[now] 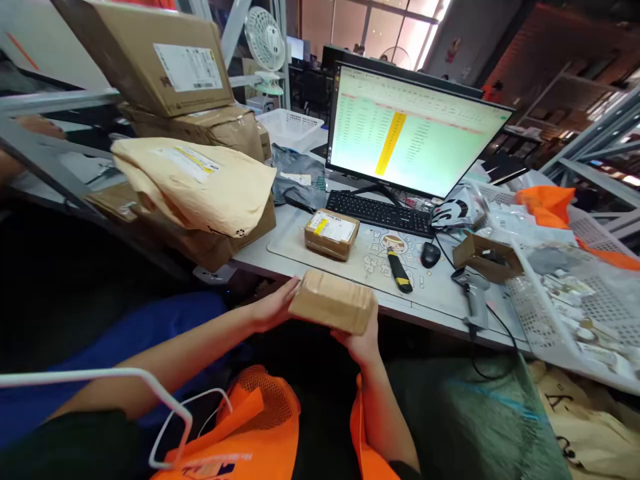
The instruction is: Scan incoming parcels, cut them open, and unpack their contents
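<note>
carton — long axis left-to-right, right end lower in view | left hand — gripping left end | right hand — gripping right end from beneath

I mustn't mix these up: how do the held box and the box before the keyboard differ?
The held box shows no label; the keyboard-side box has a white-and-yellow label on top. The held box is between the left hand and right hand; the keyboard-side box rests on the mat. Both are brown.
</note>
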`<state>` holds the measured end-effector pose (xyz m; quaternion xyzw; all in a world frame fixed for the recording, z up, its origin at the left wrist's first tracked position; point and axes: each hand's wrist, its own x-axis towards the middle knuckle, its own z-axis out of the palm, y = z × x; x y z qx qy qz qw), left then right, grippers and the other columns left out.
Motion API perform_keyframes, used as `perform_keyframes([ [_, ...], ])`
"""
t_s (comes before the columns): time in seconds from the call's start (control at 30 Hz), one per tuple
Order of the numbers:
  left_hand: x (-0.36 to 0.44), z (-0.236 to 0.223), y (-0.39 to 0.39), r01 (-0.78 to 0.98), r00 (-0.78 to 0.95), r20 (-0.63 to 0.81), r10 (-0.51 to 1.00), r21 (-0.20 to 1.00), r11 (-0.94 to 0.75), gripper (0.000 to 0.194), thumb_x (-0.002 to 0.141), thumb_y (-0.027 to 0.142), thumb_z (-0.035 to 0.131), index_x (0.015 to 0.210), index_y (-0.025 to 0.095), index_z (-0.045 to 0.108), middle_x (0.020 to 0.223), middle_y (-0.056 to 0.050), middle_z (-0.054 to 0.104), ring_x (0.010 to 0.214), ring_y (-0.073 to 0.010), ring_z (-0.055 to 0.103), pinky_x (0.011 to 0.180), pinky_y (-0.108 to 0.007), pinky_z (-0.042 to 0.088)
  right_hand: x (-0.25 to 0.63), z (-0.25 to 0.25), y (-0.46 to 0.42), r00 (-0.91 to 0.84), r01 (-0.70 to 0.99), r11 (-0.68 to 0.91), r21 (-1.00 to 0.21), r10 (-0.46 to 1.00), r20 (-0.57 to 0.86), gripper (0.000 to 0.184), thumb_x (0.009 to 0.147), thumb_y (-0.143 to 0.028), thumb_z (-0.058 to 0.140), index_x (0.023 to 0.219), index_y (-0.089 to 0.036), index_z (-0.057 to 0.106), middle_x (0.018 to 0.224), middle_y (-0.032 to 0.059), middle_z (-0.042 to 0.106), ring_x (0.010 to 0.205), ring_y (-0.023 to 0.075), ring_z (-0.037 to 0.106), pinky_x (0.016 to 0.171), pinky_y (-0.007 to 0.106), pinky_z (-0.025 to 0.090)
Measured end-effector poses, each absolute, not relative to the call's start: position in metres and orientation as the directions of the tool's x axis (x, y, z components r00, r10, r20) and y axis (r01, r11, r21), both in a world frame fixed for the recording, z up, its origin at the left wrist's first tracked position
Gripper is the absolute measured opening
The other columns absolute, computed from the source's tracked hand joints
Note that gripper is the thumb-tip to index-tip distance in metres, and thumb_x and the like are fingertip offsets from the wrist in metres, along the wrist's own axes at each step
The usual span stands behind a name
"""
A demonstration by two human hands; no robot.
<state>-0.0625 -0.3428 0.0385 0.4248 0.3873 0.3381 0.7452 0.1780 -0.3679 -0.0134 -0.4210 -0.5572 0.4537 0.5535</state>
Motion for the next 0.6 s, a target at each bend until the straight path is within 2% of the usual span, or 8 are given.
perform_keyframes([
  [0.07, -0.064, 0.031, -0.336, -0.169, 0.375, -0.048, 0.926, 0.978, 0.119, 0.105, 0.065, 0.09, 0.079, 0.144, 0.023, 0.065, 0.135, -0.015, 0.071, 0.139, -0.0382, 0.059, 0.118, -0.049, 0.047, 0.168, -0.015, -0.358, 0.009, -0.081, 0.178, -0.981, 0.984, 0.178, 0.112, 0.066, -0.074, 0.089, 0.153, -0.023, 0.04, 0.142, 0.0151, 0.066, 0.13, 0.0363, 0.066, 0.116, 0.057, 0.052],
  [0.13, -0.06, 0.027, -0.326, -0.117, 0.284, 0.054, 0.957, 0.993, -0.022, 0.118, 0.056, 0.074, 0.095, 0.153, 0.021, 0.056, 0.141, -0.017, 0.067, 0.145, -0.0406, 0.053, 0.125, -0.052, 0.04, 0.165, -0.012, -0.347, -0.053, -0.038, 0.146, -0.989, 0.988, 0.148, 0.099, 0.077, -0.078, 0.079, 0.151, -0.023, 0.044, 0.141, 0.0118, 0.067, 0.133, 0.0348, 0.065, 0.118, 0.055, 0.049],
  [0.27, -0.052, 0.026, -0.3, -0.222, 0.106, -0.069, 0.992, 0.971, 0.091, 0.115, 0.062, 0.07, 0.092, 0.155, 0.017, 0.05, 0.13, -0.018, 0.071, 0.126, -0.0428, 0.066, 0.11, -0.055, 0.055, 0.207, 0.004, -0.331, -0.101, 0.229, 0.158, -0.961, 0.985, 0.138, 0.074, 0.091, -0.074, 0.065, 0.148, -0.028, 0.053, 0.151, 0.0078, 0.061, 0.127, 0.0334, 0.067, 0.114, 0.057, 0.052],
  [0.37, -0.057, 0.026, -0.28, -0.292, 0.015, -0.103, 0.995, 0.951, 0.103, 0.106, 0.068, 0.067, 0.087, 0.153, 0.017, 0.049, 0.131, -0.017, 0.07, 0.123, -0.0393, 0.068, 0.109, -0.054, 0.056, 0.281, 0.022, -0.321, 0.247, 0.547, 0.158, -0.822, 0.908, 0.339, 0.066, 0.1, -0.068, 0.047, 0.142, -0.019, 0.06, 0.149, 0.0173, 0.061, 0.139, 0.0355, 0.058, 0.122, 0.059, 0.042],
  [0.43, -0.064, 0.023, -0.268, -0.3, -0.056, -0.081, 0.995, 0.952, 0.06, 0.099, 0.072, 0.064, 0.082, 0.153, 0.019, 0.047, 0.136, -0.015, 0.068, 0.131, -0.0371, 0.064, 0.117, -0.053, 0.05, 0.339, 0.032, -0.316, 0.465, 0.75, -0.029, -0.661, 0.734, 0.495, 0.074, 0.097, -0.067, 0.045, 0.138, -0.008, 0.062, 0.147, 0.0266, 0.059, 0.145, 0.0398, 0.051, 0.126, 0.06, 0.035],
  [0.47, -0.068, 0.021, -0.263, -0.292, -0.087, -0.065, 0.994, 0.956, 0.037, 0.098, 0.074, 0.064, 0.08, 0.154, 0.02, 0.046, 0.139, -0.015, 0.066, 0.135, -0.0367, 0.061, 0.12, -0.054, 0.047, 0.366, 0.035, -0.313, 0.548, 0.78, -0.203, -0.592, 0.677, 0.491, 0.077, 0.094, -0.066, 0.049, 0.139, -0.005, 0.062, 0.152, 0.0298, 0.054, 0.148, 0.0425, 0.047, 0.126, 0.061, 0.033],
  [0.53, -0.075, 0.014, -0.255, -0.237, -0.137, 0.008, 0.991, 0.971, -0.04, 0.097, 0.075, 0.065, 0.077, 0.155, 0.021, 0.043, 0.142, -0.014, 0.063, 0.14, -0.0366, 0.057, 0.123, -0.054, 0.043, 0.412, 0.039, -0.306, 0.673, 0.725, -0.499, -0.475, 0.662, 0.33, 0.082, 0.089, -0.064, 0.058, 0.146, -0.005, 0.059, 0.151, 0.0321, 0.054, 0.144, 0.0458, 0.05, 0.121, 0.062, 0.037],
  [0.6, -0.079, 0.006, -0.252, -0.134, -0.166, 0.147, 0.975, 0.976, -0.17, 0.099, 0.075, 0.068, 0.076, 0.155, 0.023, 0.041, 0.147, -0.015, 0.059, 0.142, -0.0364, 0.054, 0.125, -0.052, 0.041, 0.443, 0.04, -0.296, 0.726, 0.662, -0.655, -0.364, 0.682, 0.091, 0.086, 0.086, -0.062, 0.065, 0.151, -0.007, 0.055, 0.145, 0.0318, 0.061, 0.137, 0.0459, 0.057, 0.114, 0.058, 0.044],
])
